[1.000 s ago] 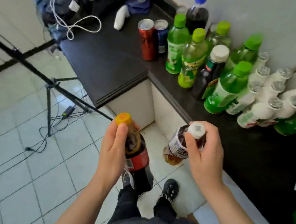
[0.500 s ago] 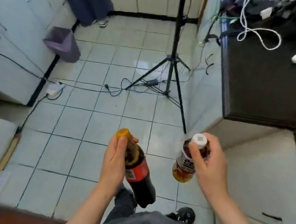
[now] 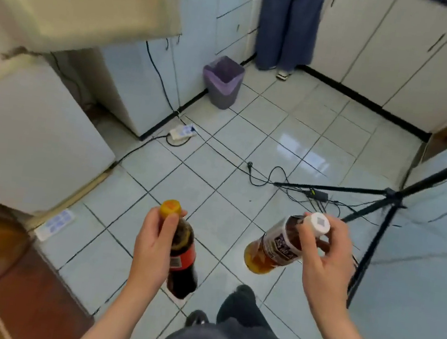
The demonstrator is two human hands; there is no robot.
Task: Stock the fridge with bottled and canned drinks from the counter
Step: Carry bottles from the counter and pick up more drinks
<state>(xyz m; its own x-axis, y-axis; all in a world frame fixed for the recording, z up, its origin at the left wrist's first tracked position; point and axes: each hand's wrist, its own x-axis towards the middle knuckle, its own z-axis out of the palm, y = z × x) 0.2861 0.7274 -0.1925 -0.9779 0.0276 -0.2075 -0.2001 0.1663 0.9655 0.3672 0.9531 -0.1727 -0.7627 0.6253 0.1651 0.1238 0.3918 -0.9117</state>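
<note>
Cola bottle (image 3: 181, 252) gripped in left hand (image 3: 154, 245), tea bottle (image 3: 277, 246) in right hand (image 3: 320, 264)

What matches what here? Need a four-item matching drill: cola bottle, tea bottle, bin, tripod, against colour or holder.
Column 1
1 cola bottle
2 tea bottle
3 bin
4 tripod

Column 2
A purple
B white cap, held by the right hand
C black
D orange cap, held by the left hand

Pairs: 1-D, 2-B, 3-A, 4-C
</note>
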